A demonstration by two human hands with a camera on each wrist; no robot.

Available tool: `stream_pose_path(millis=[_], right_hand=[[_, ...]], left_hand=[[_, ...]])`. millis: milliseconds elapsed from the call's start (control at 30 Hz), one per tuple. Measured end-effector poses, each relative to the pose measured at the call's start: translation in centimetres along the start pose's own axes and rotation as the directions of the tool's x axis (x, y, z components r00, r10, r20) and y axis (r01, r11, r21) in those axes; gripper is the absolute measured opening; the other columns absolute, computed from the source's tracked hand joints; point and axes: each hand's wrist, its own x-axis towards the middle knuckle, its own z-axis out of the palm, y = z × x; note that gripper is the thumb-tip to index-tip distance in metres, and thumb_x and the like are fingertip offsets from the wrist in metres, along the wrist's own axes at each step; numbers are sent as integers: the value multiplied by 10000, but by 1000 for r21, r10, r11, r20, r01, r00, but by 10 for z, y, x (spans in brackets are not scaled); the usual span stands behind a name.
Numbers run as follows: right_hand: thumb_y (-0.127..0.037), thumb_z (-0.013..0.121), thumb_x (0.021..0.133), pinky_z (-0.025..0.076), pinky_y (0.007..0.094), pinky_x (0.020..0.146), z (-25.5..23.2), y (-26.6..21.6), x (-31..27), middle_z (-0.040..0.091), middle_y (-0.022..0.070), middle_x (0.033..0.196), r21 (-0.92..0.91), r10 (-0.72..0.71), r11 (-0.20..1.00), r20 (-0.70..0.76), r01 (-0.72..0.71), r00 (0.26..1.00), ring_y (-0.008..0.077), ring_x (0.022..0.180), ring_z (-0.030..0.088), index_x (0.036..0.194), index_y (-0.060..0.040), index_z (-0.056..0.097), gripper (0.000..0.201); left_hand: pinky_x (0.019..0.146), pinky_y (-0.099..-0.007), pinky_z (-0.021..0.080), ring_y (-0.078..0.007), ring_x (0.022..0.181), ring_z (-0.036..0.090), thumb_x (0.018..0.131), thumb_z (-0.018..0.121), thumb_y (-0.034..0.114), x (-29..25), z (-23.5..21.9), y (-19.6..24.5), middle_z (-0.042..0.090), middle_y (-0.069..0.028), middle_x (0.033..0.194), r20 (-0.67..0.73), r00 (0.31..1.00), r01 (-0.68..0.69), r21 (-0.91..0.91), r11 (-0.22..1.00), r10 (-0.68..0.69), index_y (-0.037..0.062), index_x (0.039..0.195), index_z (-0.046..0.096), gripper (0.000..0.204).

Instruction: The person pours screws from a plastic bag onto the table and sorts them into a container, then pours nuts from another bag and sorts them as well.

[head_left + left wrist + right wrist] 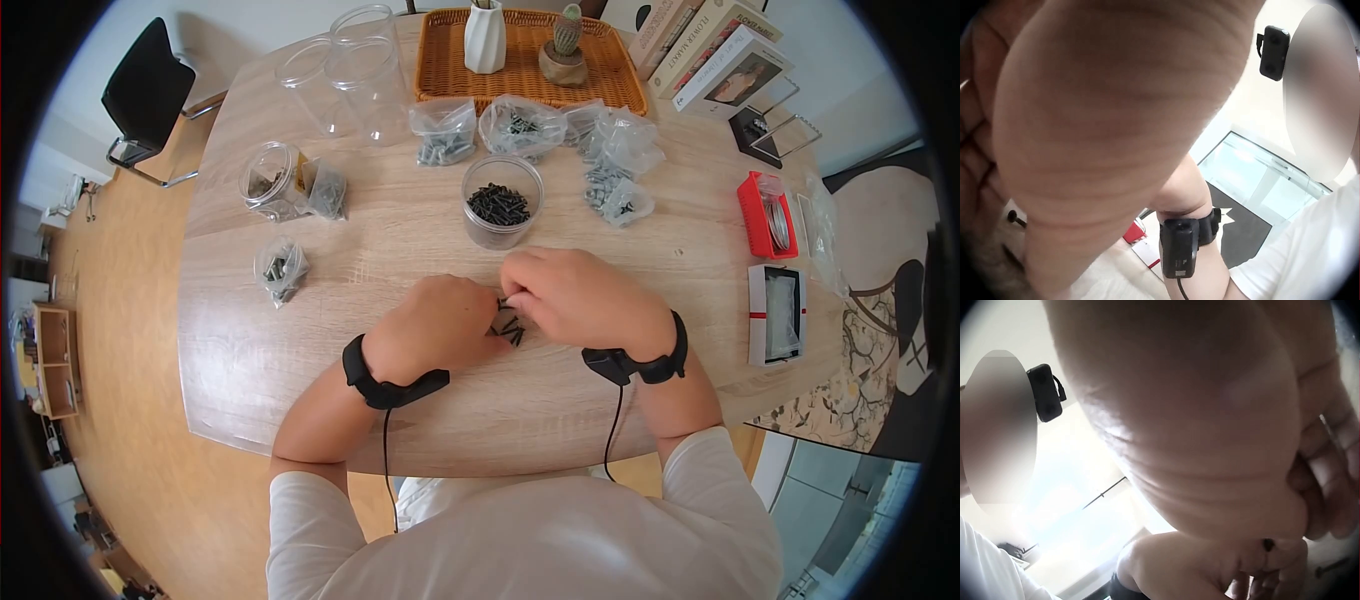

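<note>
Close together above the table's middle, my left hand and right hand have curled fingers. Several dark screws lie by the left fingertips. A dark screw tip shows at the left hand in the right wrist view, where its fingers pinch it. My right thumb and fingers meet beside it; whether they hold anything is hidden. Another screw lies below the right hand. In the left wrist view the palm of my left hand hides most of its fingers, with a screw beyond.
A clear tub of dark screws stands beyond the hands. Bags of hardware lie behind and right of it; a jar and small bag are left. A wicker tray, red basket and box are farther out.
</note>
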Motion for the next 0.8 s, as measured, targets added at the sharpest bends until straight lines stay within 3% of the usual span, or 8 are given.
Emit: stream_pose_path(millis=[167, 333, 367, 433, 533, 667, 767, 800], right_hand=[[-31, 715, 955, 555, 445, 761, -20, -16, 0, 685, 152, 958, 21, 2, 1000, -188, 2, 982, 370, 876, 701, 994, -36, 612, 110], [37, 772, 943, 568, 345, 830, -22, -16, 4, 732, 87, 1025, 3, -148, 982, -604, 187, 783, 207, 923, 711, 1070, -8, 679, 163], [37, 772, 943, 568, 345, 830, -21, -14, 5, 732, 87, 1025, 3, -148, 982, -605, 187, 783, 207, 923, 711, 1070, -8, 679, 163], [53, 762, 941, 584, 342, 807, -18, -9, 8, 726, 96, 1040, -113, -248, 964, -706, 240, 663, 226, 874, 722, 1130, -5, 685, 212], [56, 758, 946, 591, 344, 823, -14, -10, 18, 737, 98, 1046, -181, -242, 970, -740, 161, 627, 218, 900, 734, 1160, 5, 689, 231], [66, 755, 942, 595, 355, 868, -15, -14, 12, 739, 100, 1059, -49, -162, 980, -756, 193, 634, 229, 937, 741, 1199, -4, 697, 272], [38, 744, 949, 594, 358, 852, -21, -15, 3, 735, 128, 1043, 46, -84, 987, -660, 151, 747, 265, 929, 740, 1181, -17, 699, 242], [20, 741, 949, 587, 363, 858, -24, -16, 0, 732, 136, 1071, 34, -31, 998, -479, 54, 877, 276, 936, 737, 1155, -17, 695, 215]], left_hand=[[786, -510, 580, -415, 846, 748, 920, 778, 477, 0, 3, -1, 769, -187, 857, -4, 1000, 18, -7, 1000, -18, 41, 883, 784, 438], [799, -525, 576, -426, 850, 747, 912, 769, 441, 0, 1, 3, 766, -202, 839, -31, 998, 44, -39, 998, -45, 40, 835, 776, 408], [799, -525, 576, -426, 850, 747, 912, 769, 441, 0, 0, 3, 766, -202, 839, -31, 999, 44, -39, 998, -45, 40, 835, 776, 408], [807, -522, 578, -426, 855, 749, 902, 767, 420, 0, -2, 4, 767, -207, 836, -5, 999, 54, -25, 998, -54, 36, 847, 783, 388], [812, -517, 582, -422, 853, 750, 900, 769, 411, 0, 0, 2, 768, -205, 835, -24, 999, 25, -29, 999, -25, 36, 851, 787, 378], [815, -512, 585, -417, 856, 751, 893, 773, 395, 0, 3, -1, 771, -197, 837, -32, 999, 19, -41, 999, -21, 43, 847, 791, 355], [815, -511, 584, -414, 864, 751, 886, 777, 384, 0, 5, -4, 776, -189, 859, -21, 1000, -9, -22, 1000, 8, 58, 861, 790, 327], [810, -509, 583, -412, 870, 750, 878, 781, 374, 0, 5, -5, 775, -184, 862, -45, 999, -17, -21, 1000, 16, 58, 874, 785, 316]])
